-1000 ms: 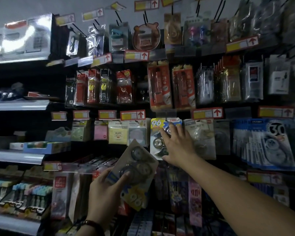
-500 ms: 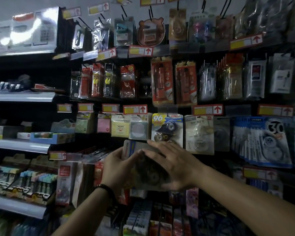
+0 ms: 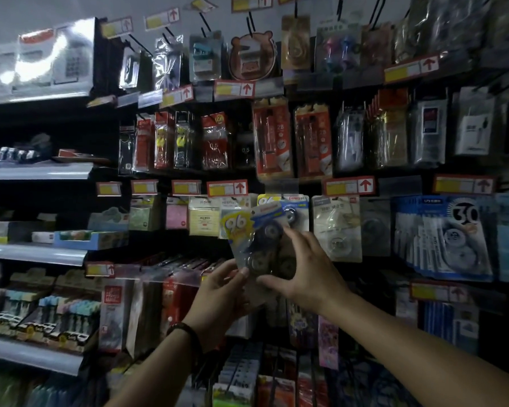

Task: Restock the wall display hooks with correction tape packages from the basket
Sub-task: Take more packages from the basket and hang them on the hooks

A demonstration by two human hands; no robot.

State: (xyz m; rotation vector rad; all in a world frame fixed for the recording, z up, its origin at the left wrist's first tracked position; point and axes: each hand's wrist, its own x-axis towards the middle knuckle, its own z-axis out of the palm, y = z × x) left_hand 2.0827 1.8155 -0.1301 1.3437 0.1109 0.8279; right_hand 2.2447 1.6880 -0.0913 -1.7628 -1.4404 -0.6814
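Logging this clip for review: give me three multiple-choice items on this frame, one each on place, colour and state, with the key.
1. Where is the held correction tape package? A on a left shelf; B in front of the matching hung package; C in a basket.
2. What colour is the burst behind its 96? A yellow; B red; C green.
3. How is it held? A one hand, upright; B two hands, tilted; C not held, hanging.
Key: B, it overlaps the hung one's left side; A, the burst shows yellow; B, the left hand pinches its bottom while the right hand grips its right side.
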